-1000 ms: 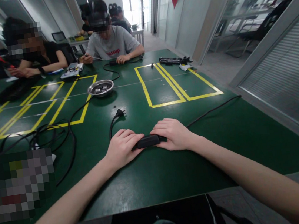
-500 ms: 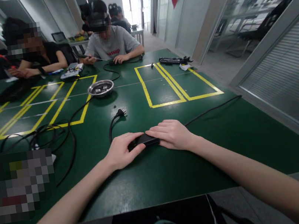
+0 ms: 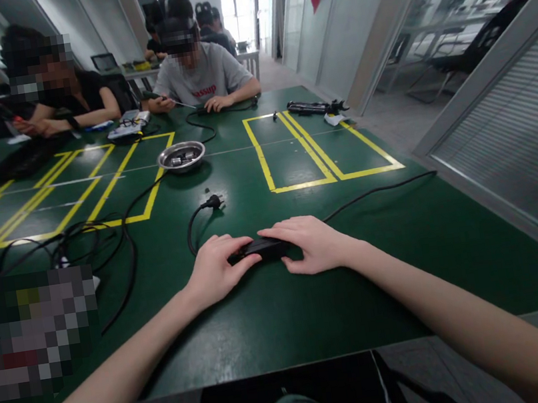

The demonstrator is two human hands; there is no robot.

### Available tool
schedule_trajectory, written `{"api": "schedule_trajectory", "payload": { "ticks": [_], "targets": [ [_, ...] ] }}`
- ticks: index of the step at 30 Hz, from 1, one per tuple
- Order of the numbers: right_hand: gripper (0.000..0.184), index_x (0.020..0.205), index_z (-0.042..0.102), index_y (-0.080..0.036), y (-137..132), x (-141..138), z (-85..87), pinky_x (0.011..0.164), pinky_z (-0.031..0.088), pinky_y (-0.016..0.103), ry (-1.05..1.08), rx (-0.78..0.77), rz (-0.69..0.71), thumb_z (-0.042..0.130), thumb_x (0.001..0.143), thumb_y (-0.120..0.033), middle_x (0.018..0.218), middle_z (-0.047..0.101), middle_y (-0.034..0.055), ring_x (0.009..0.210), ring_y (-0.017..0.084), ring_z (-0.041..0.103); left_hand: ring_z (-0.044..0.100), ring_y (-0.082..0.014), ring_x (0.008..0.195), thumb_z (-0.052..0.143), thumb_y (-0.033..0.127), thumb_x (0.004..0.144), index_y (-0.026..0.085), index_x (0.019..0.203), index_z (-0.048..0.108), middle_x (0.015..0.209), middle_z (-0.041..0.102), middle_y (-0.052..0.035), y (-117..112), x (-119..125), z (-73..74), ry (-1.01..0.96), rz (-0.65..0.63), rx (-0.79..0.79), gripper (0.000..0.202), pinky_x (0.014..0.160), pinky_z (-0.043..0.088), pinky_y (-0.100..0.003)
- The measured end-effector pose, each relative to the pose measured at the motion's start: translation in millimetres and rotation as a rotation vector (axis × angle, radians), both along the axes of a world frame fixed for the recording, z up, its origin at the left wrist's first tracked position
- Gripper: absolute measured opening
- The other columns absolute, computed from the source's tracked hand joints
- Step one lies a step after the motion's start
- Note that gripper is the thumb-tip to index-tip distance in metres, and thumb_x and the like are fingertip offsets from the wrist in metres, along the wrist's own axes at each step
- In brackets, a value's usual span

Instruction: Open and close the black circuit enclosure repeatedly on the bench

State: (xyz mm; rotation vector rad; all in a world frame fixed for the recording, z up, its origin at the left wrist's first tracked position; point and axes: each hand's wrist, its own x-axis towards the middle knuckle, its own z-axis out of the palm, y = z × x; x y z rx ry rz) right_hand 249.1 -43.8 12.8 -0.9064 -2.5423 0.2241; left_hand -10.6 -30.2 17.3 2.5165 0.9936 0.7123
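Near my edge of the green table [image 3: 277, 325], my left hand [image 3: 213, 268] is pinching one end of the black adapter [image 3: 269, 248] while my right hand [image 3: 316, 243] is resting, thumb parted, over the other, so a snagging cord [image 3: 373, 192] could be twisting it free.

Place: office-like workshop | glass partitions [image 3: 310, 47] | green worktable [image 3: 248, 329] | yellow tape boxes [image 3: 303, 186] | 1 bowl [image 3: 184, 168] of metal parts [image 3: 186, 156]

Your head-worn camera looks from above, at the near edge of the glossy green, yellow-taped worktop [image 3: 434, 257], facing forward and down, near your bare left hand [image 3: 216, 270] and bare right hand [image 3: 315, 241], seeing past the far edge.
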Motion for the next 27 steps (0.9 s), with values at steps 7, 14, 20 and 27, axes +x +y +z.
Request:
{"api": "schedule_trajectory", "payload": {
  "ticks": [7, 14, 20, 27],
  "targets": [
    [0.029, 0.124, 0.069, -0.017, -4.9, -4.5, -4.9, 0.082, 0.056, 0.034, 0.110, 0.009, -0.052, 0.057, 0.103, -0.033, 0.104, 0.078, 0.0111, 0.093, 0.023, 0.074, 0.069, -0.0249, 0.092, 0.068, 0.046, 0.095, 0.018, 0.119, 0.068, 0.103, 0.076, -0.0093, -0.8, 1.7, -6.6, 0.052, -0.022, 0.117, 0.038, 0.082, 0.053, -0.038],
    [0.039, 0.135, 0.065, -0.020, -6.0, -6.5, -3.3, 0.080, 0.056, 0.032, 0.147, -0.030, 0.007, 0.065, 0.099, -0.036, 0.112, 0.076, 0.0094, 0.095, 0.021, 0.073, 0.065, -0.0210, 0.080, 0.070, 0.042, 0.094, 0.018, 0.100, 0.067, 0.089, 0.071, -0.0047, -3.3, 4.7, -5.1, 0.018, -0.020, 0.009, 0.025, 0.075, 0.053, -0.035],
    [0.035, 0.133, 0.066, -0.020, -6.8, -7.1, -2.8, 0.075, 0.054, 0.028, 0.189, -0.061, 0.006, 0.062, 0.102, -0.034, 0.106, 0.076, 0.0077, 0.086, 0.019, 0.072, 0.065, -0.0204, 0.080, 0.066, 0.042, 0.095, 0.018, 0.103, 0.068, 0.090, 0.070, -0.0054, -5.6, 4.9, -1.3, -0.014, -0.037, -0.032, 0.026, 0.073, 0.053, -0.033],
    [0.059, 0.156, 0.045, -0.027, -7.9, -9.2, 0.3, 0.087, 0.058, 0.036, -0.066, 0.027, 0.062, 0.063, 0.100, -0.035, 0.131, 0.065, 0.0117, 0.111, 0.024, 0.067, 0.063, -0.0178, 0.073, 0.061, 0.045, 0.099, 0.019, 0.098, 0.069, 0.082, 0.068, -0.0026, -6.0, 6.9, -5.5, -0.024, 0.002, -0.101, 0.027, 0.066, 0.050, -0.029]
  ]
}}
